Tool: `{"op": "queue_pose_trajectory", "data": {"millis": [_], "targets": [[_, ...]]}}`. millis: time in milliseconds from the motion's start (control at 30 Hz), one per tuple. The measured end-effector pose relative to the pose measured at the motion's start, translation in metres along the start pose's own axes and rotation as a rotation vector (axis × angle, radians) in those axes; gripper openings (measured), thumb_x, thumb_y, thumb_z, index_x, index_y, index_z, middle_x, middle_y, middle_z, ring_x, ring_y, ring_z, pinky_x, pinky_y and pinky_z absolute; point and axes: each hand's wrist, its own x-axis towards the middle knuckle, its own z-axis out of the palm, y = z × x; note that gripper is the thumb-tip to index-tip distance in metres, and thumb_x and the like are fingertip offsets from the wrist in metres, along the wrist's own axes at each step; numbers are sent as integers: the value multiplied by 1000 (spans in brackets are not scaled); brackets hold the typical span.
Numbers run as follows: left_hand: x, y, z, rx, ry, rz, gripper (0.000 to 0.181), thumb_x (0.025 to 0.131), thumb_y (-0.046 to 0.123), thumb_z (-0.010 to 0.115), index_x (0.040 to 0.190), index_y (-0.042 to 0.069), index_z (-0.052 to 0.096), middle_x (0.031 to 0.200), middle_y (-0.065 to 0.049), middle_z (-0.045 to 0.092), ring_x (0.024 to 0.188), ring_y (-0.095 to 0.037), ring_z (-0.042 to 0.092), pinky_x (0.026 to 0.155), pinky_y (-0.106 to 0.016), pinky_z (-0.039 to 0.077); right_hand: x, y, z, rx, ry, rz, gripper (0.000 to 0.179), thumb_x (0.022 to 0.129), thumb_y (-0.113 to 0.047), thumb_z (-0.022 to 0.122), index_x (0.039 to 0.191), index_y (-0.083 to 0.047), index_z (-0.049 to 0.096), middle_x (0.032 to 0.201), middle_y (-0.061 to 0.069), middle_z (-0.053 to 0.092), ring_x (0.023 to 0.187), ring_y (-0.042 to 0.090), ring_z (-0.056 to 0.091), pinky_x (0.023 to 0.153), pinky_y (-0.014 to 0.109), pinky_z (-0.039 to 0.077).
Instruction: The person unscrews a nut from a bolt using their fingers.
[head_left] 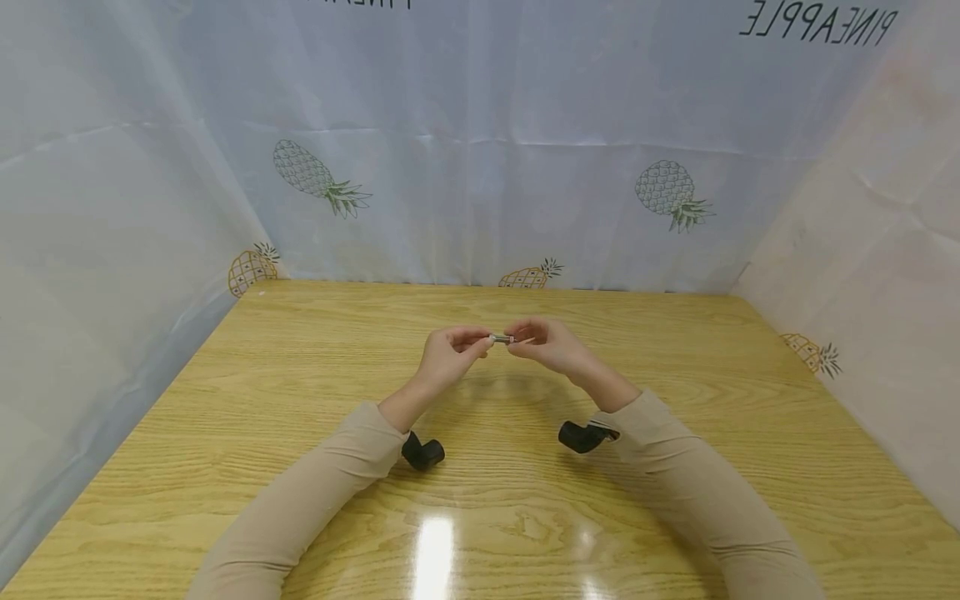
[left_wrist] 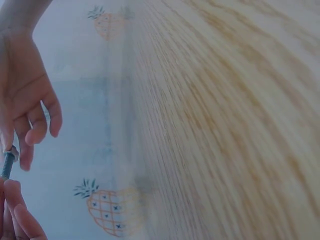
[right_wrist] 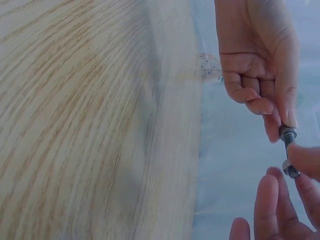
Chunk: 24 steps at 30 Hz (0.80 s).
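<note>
A metal bolt [head_left: 501, 338] is held up sideways above the table, between the two hands. My left hand [head_left: 447, 354] pinches it at the head end; in the right wrist view that thumb presses on the bolt head [right_wrist: 288, 132]. A hex nut [right_wrist: 287, 167] sits on the threads near the bolt's other end, whose tip sticks out past it. My right hand [head_left: 551, 346] has its thumb and index finger around the nut, with the other fingers spread loosely. In the left wrist view the threaded shank [left_wrist: 7, 165] shows between both hands' fingertips.
The wood-grain table [head_left: 495, 517] extends below both arms. Black curved wrist pieces [head_left: 423, 452] hang under the sleeves close over it. A white curtain [head_left: 480, 192] printed with pineapples stands behind the table and along both sides.
</note>
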Motion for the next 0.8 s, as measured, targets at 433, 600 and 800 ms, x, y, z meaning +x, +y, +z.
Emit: {"op": "queue_pose_trajectory", "data": {"millis": [433, 600, 800], "targets": [[0, 0, 0, 1, -2, 6, 30, 91, 18, 61, 116, 1, 65, 107, -19, 68, 93, -30, 66, 87, -47, 53, 0, 0, 0, -17, -10, 3, 32, 94, -22, 57, 121, -4, 56, 118, 21, 61, 109, 35, 57, 98, 51, 45], [0, 0, 0, -9, -12, -7, 32, 91, 19, 61, 117, 1, 64, 110, -21, 67, 97, -35, 64, 86, -43, 54, 0, -1, 0, -6, -14, 13, 36, 93, -25, 58, 124, -5, 54, 121, 21, 60, 112, 36, 56, 101, 51, 43], [1, 0, 0, -15, -20, -8, 33, 91, 17, 61, 119, -1, 62, 111, -23, 66, 98, -37, 64, 85, -43, 54, 1, -2, -1, -15, -24, 50, 36, 97, -27, 51, 122, -2, 56, 117, 21, 63, 111, 40, 57, 101, 50, 44]]}}
